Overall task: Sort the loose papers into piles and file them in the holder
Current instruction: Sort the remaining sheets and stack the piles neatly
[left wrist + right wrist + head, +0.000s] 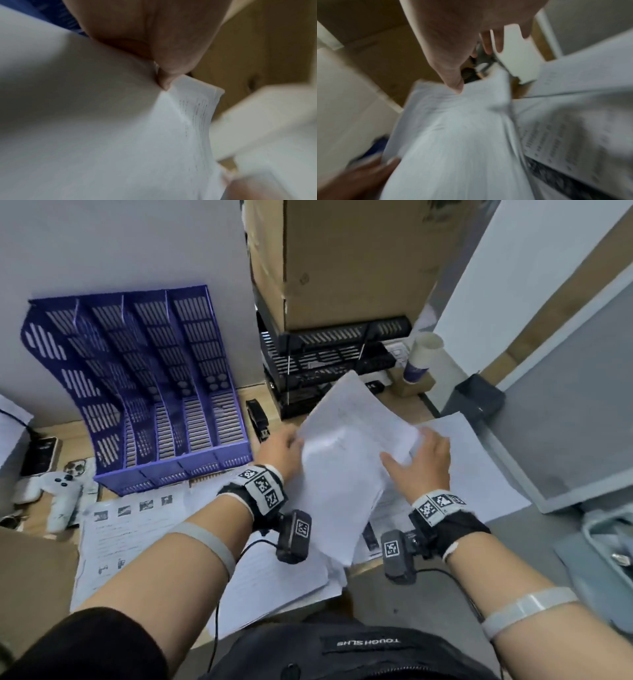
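A thick stack of white papers (342,463) is held tilted above the desk between both hands. My left hand (284,448) grips its left edge; in the left wrist view the thumb (164,79) pinches down on the sheets (120,128). My right hand (416,460) holds the right edge with its thumb (453,82) on top of the stack (462,135) and its fingers spread past the edge. The purple slotted file holder (147,392) stands at the left against the wall, its compartments bare. Printed sheets (137,532) lie on the desk below my left forearm.
More white sheets (479,474) lie on the right of the desk. Black stacked trays (325,364) sit under cardboard boxes (342,261) straight ahead, with a paper cup (421,357) beside them. A black stapler (258,419), a white game controller (61,491) and a phone (41,453) lie near the holder.
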`<action>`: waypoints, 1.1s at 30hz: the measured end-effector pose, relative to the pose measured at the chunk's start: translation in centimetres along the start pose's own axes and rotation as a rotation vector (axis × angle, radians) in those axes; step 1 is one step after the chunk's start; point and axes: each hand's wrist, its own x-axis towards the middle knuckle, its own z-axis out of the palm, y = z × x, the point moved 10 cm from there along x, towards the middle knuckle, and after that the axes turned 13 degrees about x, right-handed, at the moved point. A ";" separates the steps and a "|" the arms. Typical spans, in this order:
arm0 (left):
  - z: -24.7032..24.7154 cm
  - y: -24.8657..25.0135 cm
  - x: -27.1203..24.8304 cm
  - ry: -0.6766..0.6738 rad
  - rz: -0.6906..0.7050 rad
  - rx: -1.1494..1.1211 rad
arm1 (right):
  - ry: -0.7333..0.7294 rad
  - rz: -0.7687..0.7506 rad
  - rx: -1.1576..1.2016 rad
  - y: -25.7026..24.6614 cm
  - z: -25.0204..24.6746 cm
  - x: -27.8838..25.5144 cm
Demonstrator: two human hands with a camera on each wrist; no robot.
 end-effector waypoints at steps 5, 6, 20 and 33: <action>4.9 2.0 0.9 -0.031 -0.211 -0.437 | -0.559 0.414 0.635 6.6 3.2 -3.4; 6.4 2.8 0.9 -0.058 -0.228 -0.487 | -0.565 0.383 0.588 7.3 2.7 -3.3; 21.0 19.1 1.4 -0.562 -0.127 -0.712 | 0.168 0.360 0.146 17.8 -17.2 7.5; 15.7 4.4 1.8 -0.257 -0.437 -0.450 | -0.173 0.550 0.251 18.5 -1.7 7.4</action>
